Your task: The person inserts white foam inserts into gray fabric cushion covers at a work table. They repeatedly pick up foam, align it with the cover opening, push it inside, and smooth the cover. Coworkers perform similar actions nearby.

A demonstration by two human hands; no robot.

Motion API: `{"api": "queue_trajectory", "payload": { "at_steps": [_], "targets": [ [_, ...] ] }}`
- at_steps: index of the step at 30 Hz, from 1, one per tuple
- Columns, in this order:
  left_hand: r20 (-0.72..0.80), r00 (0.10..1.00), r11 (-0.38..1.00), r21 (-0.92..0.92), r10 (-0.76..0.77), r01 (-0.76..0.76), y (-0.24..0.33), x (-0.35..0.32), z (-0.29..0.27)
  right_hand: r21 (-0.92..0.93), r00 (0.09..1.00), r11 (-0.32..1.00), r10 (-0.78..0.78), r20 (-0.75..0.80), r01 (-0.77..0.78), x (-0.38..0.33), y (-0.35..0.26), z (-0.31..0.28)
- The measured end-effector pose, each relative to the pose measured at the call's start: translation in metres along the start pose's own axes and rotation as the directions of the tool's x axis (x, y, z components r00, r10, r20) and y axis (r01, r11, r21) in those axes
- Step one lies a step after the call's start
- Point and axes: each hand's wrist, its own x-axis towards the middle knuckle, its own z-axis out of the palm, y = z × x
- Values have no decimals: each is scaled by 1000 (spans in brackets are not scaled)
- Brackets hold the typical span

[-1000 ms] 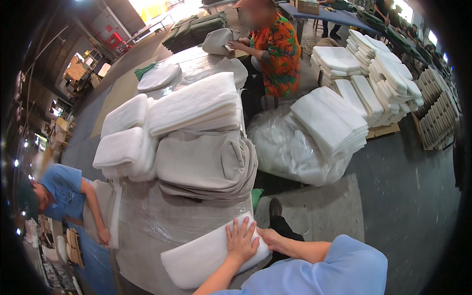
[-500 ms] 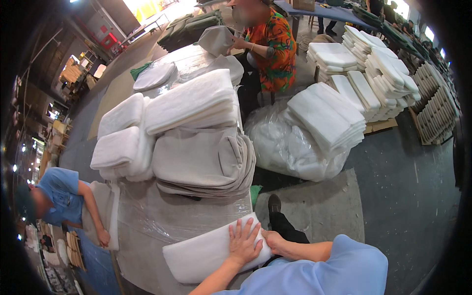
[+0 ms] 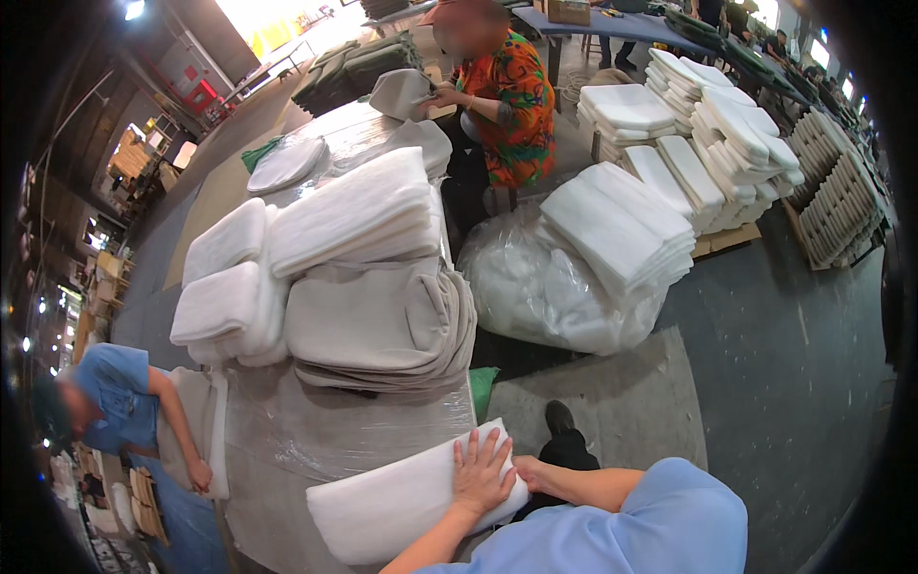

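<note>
Folded white pad (image 3: 382, 507): on worktop (image 3: 260, 524), 6–7 o'clock of view.
Left hand (image 3: 482, 476): spread flat on pad, not clenched.
Right hand (image 3: 532, 472): at pad's 3 o'clock end; fingers partly hidden, grip cannot be told.
Worktop surface: clear film (image 3: 316, 426); grey fabric stack (image 3: 368, 316), 8–9 o'clock; white pad pile (image 3: 354, 206), 10 o'clock.
Room: dark floor (image 3: 794, 335), 3 o'clock; co-worker (image 3: 521, 110), 12–1 o'clock.

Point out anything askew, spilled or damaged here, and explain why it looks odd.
One white stack slopes over a bulging clear plastic bag, unlike the flatter grey fabric pile on the table. No spill shows, and the white pad under the left hand looks undamaged.
</note>
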Motion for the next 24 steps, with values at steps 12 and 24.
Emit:
{"api": "queue_trajectory", "payload": {
  "at_steps": [12,24],
  "targets": [
    [20,998,997,40,-61,60,6,2,-8,139,987,978,-160,6,158,-60,-6,14],
    [65,998,995,99,-16,10,5,18,-2,-616,759,663,-632,-157,425,-37,23,-10]
  ]
}}
